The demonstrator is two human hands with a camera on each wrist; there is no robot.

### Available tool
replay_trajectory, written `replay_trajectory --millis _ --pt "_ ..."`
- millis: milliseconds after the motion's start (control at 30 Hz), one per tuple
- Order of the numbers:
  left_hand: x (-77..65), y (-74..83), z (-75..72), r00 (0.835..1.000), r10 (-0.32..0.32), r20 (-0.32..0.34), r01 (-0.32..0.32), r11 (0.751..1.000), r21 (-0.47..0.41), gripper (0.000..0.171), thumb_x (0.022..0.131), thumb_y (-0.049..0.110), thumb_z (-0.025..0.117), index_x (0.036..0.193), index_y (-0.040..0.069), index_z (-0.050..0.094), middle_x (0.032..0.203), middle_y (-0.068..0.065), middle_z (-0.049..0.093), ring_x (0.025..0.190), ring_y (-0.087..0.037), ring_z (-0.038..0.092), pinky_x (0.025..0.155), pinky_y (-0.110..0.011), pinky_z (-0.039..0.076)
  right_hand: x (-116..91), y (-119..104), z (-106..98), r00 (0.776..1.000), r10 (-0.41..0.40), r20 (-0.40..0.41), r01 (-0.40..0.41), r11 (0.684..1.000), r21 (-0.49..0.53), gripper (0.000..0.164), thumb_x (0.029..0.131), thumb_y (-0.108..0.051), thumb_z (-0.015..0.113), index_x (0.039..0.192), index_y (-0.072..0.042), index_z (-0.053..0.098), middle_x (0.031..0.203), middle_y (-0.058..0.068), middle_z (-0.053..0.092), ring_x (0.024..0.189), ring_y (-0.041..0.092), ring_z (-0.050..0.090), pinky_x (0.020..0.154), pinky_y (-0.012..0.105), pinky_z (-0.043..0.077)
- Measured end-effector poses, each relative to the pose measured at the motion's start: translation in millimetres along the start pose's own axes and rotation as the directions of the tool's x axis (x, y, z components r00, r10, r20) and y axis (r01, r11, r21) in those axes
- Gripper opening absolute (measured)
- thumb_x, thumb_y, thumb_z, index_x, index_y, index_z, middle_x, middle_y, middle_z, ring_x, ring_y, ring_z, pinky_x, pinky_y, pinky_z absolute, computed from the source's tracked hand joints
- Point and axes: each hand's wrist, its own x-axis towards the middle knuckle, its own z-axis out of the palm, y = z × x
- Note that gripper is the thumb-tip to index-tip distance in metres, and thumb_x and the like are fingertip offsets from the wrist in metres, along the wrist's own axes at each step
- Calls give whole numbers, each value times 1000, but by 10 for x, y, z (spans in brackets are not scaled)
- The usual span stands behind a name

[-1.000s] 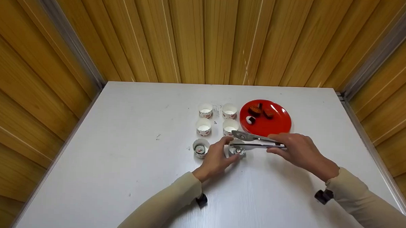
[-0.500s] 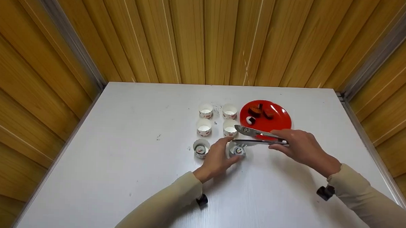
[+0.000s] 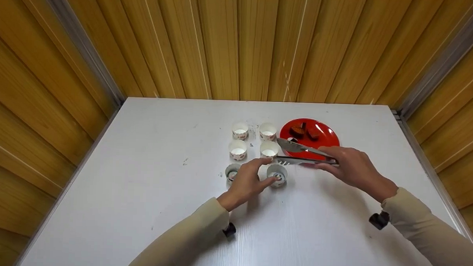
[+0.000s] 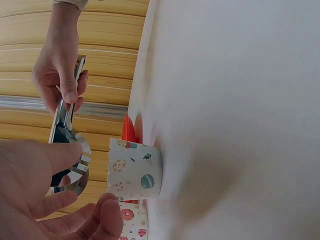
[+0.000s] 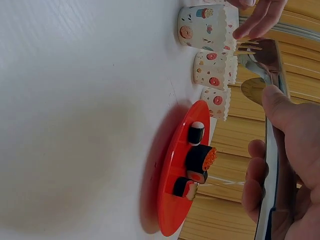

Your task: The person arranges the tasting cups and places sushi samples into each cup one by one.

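Observation:
My left hand (image 3: 245, 184) reaches over the front of the paper cups, its thumb overlapping the front right cup (image 3: 277, 170) in the head view. In the left wrist view its loosely bent fingers hold nothing beside this cup (image 4: 135, 170). A small round piece lies inside it. My right hand (image 3: 353, 165) grips metal tongs (image 3: 304, 148), their slotted ends apart with nothing between them, above the cups and the plate's near edge. The front left cup (image 3: 229, 170), partly behind my left hand, also contains a small round piece.
Several white patterned cups, such as the back left one (image 3: 240, 131), stand in two columns. To their right, a red plate (image 3: 328, 138) bears several sushi pieces (image 5: 200, 157). The white table (image 3: 161, 158) meets wood-patterned panels at the back.
The tongs have lifted off the front right cup and moved back and slightly right, exposing the piece inside it. My left hand has drawn a little left, away from that cup.

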Motion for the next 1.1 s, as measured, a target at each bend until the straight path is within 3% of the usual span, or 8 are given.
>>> replay_trajectory --millis 167,333,567,767,967,1100 --pt "10 -19 -141 1000 32 0 -32 999 19 44 94 27 78 131 6 68 125 -5 72 92 -20 69 83 -26 52 53 63 3 1000 22 -9 -22 1000 15 52 83 -29 88 131 -16 71 103 3 76 80 21 63 67 38 51" --pt "46 -60 -277 996 88 -25 -88 996 6 36 95 24 77 125 6 71 119 -4 74 67 -10 60 63 -22 50 112 127 -2 999 37 1 -37 999 18 53 86 -27 86 134 -13 68 104 5 76 82 22 64 69 40 53" --pt "123 -171 -460 972 188 -143 -192 981 -11 28 95 17 76 119 4 70 112 -7 74 73 -16 65 64 -30 55 181 256 2 998 59 0 -59 997 40 52 88 -26 84 134 -9 67 107 9 76 83 24 67 69 42 58" --pt "176 -286 -596 945 193 -265 -189 981 38 30 94 15 78 120 3 70 118 -10 73 75 -17 65 66 -34 56 232 348 5 995 99 16 -99 995 33 54 89 -27 83 137 -8 65 112 15 75 89 29 69 72 46 60" --pt "178 -422 -696 945 143 -294 -137 990 42 34 94 17 78 124 4 69 121 -9 72 84 -29 65 69 -40 52 269 383 10 989 143 40 -144 989 17 54 90 -27 82 138 -8 65 111 15 74 88 29 64 71 45 58" --pt "179 -531 -728 943 125 -309 -117 992 43 36 93 18 78 124 4 69 121 -10 71 91 -29 65 73 -48 53 299 401 18 983 167 72 -169 985 22 56 91 -27 81 140 -8 63 117 17 73 94 32 64 75 49 58"
